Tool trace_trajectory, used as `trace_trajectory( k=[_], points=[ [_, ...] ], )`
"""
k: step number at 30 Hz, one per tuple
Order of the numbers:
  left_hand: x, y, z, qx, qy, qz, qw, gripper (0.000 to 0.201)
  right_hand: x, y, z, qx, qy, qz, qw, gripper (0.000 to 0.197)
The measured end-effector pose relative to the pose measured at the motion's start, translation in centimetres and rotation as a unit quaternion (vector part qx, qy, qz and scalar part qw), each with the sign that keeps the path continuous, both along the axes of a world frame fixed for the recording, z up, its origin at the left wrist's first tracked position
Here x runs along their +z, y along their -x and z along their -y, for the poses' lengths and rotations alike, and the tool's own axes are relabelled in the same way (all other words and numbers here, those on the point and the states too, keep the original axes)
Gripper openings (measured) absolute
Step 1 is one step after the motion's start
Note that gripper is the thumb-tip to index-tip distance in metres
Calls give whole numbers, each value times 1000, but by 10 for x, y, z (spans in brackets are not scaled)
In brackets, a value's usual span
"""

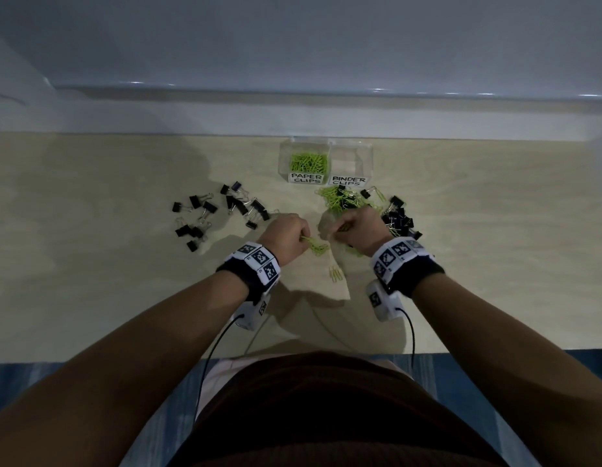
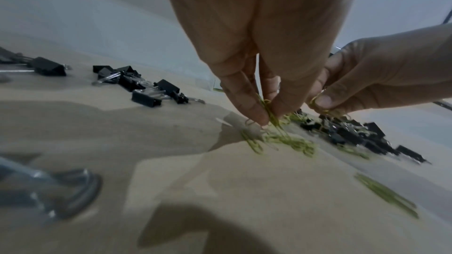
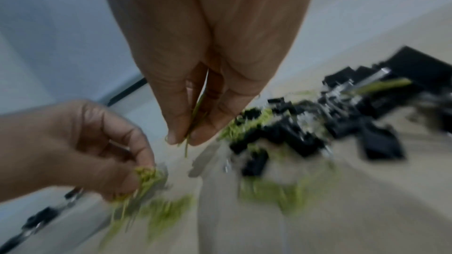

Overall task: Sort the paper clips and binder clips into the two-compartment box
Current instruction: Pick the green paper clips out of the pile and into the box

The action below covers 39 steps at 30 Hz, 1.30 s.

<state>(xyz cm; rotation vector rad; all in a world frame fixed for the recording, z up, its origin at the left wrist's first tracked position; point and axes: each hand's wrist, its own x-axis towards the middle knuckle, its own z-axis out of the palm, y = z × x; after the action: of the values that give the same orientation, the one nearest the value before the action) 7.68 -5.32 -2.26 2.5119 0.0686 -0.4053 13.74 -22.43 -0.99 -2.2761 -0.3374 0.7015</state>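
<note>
A clear two-compartment box (image 1: 367,156) stands at the table's far middle. Green paper clips (image 1: 309,162) fill its left side, labelled PAPER CLIPS; the BINDER CLIPS side looks empty. My left hand (image 1: 287,235) pinches a bunch of green paper clips (image 2: 271,115) just above the table. My right hand (image 1: 356,230) pinches a few green paper clips (image 3: 195,119) close beside it. A mixed heap of green paper clips and black binder clips (image 1: 346,200) lies just beyond the right hand.
Black binder clips (image 1: 218,210) are scattered left of the hands, and another dark cluster (image 1: 399,217) lies to the right. A few loose paper clips (image 1: 336,273) lie near me between the wrists. A wall ledge runs behind the box.
</note>
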Motion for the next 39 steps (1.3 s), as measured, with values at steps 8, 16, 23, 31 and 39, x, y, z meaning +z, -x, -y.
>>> trace_trajectory(
  k=[8, 16, 23, 31, 39],
  points=[
    [35, -53, -33, 118, 119, 66, 984, 10, 38, -77, -51, -70, -49, 85, 993, 4],
    [49, -124, -40, 175, 100, 117, 972, 12, 33, -103, -68, -48, 14, 109, 993, 18],
    [31, -123, -12, 23, -38, 111, 993, 22, 15, -49, 21, 14, 31, 171, 985, 13],
    [5, -43, 55, -202, 9, 44, 978, 20, -28, 3, 72, 63, 73, 192, 977, 16],
    [-13, -31, 66, -201, -41, 37, 978, 23, -21, 13, 61, 92, 118, 241, 959, 18]
  ],
)
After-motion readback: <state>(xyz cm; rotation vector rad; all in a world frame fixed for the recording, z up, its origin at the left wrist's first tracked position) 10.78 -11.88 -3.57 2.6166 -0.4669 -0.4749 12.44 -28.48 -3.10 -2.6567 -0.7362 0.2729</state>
